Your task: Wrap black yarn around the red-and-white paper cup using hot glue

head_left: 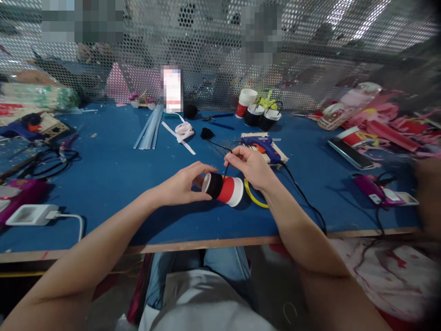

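A paper cup (228, 189) with a red band and a black wrapped base lies on its side on the blue table (113, 174). My left hand (184, 184) is closed round the cup's black end. My right hand (250, 164) pinches a thin black yarn strand (217, 146) just above the cup. The strand runs back to a small black yarn ball (206, 133). A yellow ring (253, 195) lies under my right wrist.
A blue glue gun (263, 145) rests on a wooden block behind my right hand, its black cord trailing to the front edge. Stacked cups (258, 110), white ribbon (182, 131), clear sticks (149, 128), a phone (349, 154), a charger (32, 214) and pink clutter surround the workspace. A mesh screen stands behind.
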The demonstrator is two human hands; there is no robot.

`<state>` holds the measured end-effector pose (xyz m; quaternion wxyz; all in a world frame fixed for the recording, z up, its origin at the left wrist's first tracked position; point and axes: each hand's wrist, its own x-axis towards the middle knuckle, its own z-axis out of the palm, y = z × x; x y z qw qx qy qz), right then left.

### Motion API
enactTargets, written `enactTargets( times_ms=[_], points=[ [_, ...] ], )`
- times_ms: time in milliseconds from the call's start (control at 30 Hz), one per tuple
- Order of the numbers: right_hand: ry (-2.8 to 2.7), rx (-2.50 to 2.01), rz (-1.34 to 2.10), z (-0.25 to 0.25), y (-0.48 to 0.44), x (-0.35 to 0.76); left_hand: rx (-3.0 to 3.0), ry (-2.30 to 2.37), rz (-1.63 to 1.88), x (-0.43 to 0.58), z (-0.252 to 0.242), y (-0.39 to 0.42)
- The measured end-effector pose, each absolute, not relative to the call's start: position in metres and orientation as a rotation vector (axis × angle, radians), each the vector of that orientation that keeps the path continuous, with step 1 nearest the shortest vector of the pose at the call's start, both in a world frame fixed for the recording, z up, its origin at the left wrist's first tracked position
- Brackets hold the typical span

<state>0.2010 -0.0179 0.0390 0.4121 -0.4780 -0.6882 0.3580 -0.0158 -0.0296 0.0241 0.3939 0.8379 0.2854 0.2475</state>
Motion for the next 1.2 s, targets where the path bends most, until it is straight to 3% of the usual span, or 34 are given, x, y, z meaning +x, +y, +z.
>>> enactTargets(
  times_ms=[633, 1200],
  points=[
    [-1.810, -1.233, 0.716, 0.037, -0.018, 0.203, 2.103, 0.658, 0.624, -0.015, 0.014, -0.027],
    [-1.961, -1.396, 0.686, 0.024, -0.014, 0.194, 2.434, 0.647, 0.642, -0.014, 0.018, -0.029]
  ],
)
